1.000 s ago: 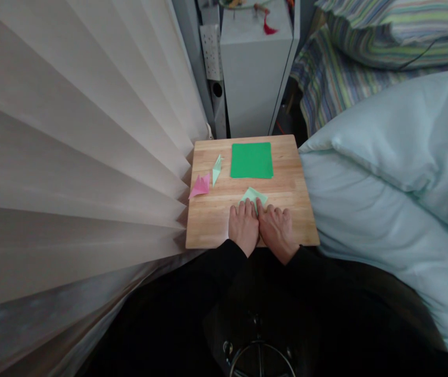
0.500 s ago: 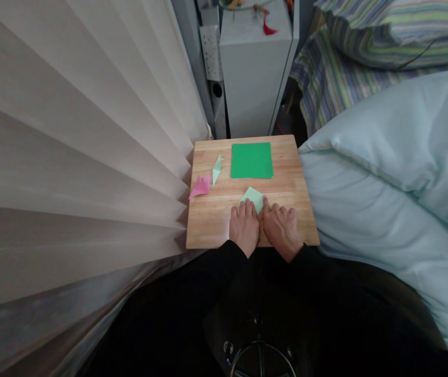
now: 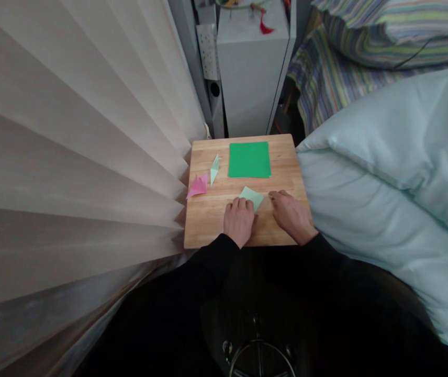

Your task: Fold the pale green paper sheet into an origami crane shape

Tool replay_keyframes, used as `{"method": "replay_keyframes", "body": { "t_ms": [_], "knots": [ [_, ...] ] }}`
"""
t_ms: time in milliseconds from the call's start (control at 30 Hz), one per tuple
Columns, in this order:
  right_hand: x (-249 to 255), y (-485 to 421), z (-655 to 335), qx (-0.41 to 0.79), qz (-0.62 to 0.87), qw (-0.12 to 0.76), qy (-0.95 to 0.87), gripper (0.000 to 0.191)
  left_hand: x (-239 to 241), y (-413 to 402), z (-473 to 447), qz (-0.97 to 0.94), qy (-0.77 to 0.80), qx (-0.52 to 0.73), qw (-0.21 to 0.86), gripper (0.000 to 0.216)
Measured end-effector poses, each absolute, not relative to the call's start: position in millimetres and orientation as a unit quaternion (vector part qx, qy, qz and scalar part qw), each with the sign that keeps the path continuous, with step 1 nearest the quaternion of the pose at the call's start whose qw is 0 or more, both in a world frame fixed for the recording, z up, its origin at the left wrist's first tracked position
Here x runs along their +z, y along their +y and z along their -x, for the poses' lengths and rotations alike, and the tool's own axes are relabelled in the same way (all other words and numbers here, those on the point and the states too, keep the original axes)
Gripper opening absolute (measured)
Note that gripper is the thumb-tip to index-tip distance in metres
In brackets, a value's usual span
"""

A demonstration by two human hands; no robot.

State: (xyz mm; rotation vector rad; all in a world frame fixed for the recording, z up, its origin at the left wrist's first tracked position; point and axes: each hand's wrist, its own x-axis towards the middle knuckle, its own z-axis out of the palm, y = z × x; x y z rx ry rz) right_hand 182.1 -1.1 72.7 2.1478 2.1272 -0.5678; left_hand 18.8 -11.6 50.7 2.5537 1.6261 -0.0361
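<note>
A folded piece of light green origami paper [image 3: 252, 197] lies on the small wooden table, one corner pointing away from me. My left hand [image 3: 239, 219] rests at its near-left edge, fingers bent over the paper and thumb low on the near side, closed on it. To the right, my right hand [image 3: 290, 213] is apart from the paper, its fingers curled together with nothing visible in them. Farther back sit a folded light green paper crane [image 3: 214, 169] and a pink one [image 3: 198, 186]. A stack of green paper [image 3: 249, 159] lies near the far edge.
The wooden table [image 3: 208, 225] is bordered by a pleated curtain [image 3: 90, 131] on the left and a bed with a pale quilt [image 3: 365, 173] on the right. A white cabinet [image 3: 251, 84] stands behind it. Below is a dark stool base with a metal ring [image 3: 261, 343].
My right hand has lifted off the paper's right edge and moved right, its fingers curling. My left hand has shifted slightly left, with its fingers more bent, exposing more of the paper.
</note>
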Motion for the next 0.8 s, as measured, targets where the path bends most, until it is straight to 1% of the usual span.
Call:
{"method": "replay_keyframes", "body": {
  "t_ms": [67, 167, 267, 333, 400, 467, 500, 533, 567, 633, 700, 733, 800],
  "knots": [
    [69, -1, -182, -0.200, -0.694, 0.012, 0.691, 0.038, 50, -10, -19, -0.843, 0.535, -0.014, 0.055, 0.024],
    [64, -1, -182, -0.200, -0.697, -0.002, 0.689, 0.040, 49, -12, -21, -0.846, 0.530, -0.024, 0.051, 0.019],
    [60, 1, -184, -0.202, -0.695, -0.020, 0.690, 0.044, 49, -15, -23, -0.848, 0.527, -0.029, 0.051, 0.024],
    [57, 2, -186, -0.210, -0.679, -0.049, 0.702, 0.052, 51, -14, -22, -0.848, 0.527, -0.019, 0.061, 0.024],
    [54, 3, -187, -0.211, -0.645, -0.087, 0.729, 0.064, 55, -11, -19, -0.842, 0.532, 0.003, 0.085, 0.020],
    [52, 2, -188, -0.201, -0.604, -0.115, 0.762, 0.074, 60, -5, -14, -0.828, 0.546, 0.043, 0.122, 0.017],
    [51, 2, -187, -0.195, -0.587, -0.123, 0.776, 0.075, 62, -2, -11, -0.817, 0.554, 0.071, 0.145, 0.017],
    [50, 2, -187, -0.190, -0.575, -0.131, 0.785, 0.072, 64, 2, -8, -0.805, 0.558, 0.104, 0.172, 0.018],
    [49, 3, -187, -0.189, -0.567, -0.142, 0.789, 0.064, 65, 6, -5, -0.792, 0.558, 0.140, 0.204, 0.017],
    [50, 5, -185, -0.212, -0.561, -0.188, 0.777, 0.038, 66, 15, 2, -0.753, 0.555, 0.214, 0.282, 0.015],
    [52, 10, -185, -0.275, -0.561, -0.256, 0.738, 0.013, 65, 24, 8, -0.689, 0.545, 0.286, 0.383, 0.020],
    [53, 12, -184, -0.317, -0.562, -0.288, 0.707, 0.009, 65, 27, 10, -0.641, 0.537, 0.321, 0.445, 0.028],
    [55, 16, -184, -0.406, -0.566, -0.344, 0.630, 0.020, 65, 33, 12, -0.527, 0.509, 0.371, 0.570, 0.043]
  ]
}}
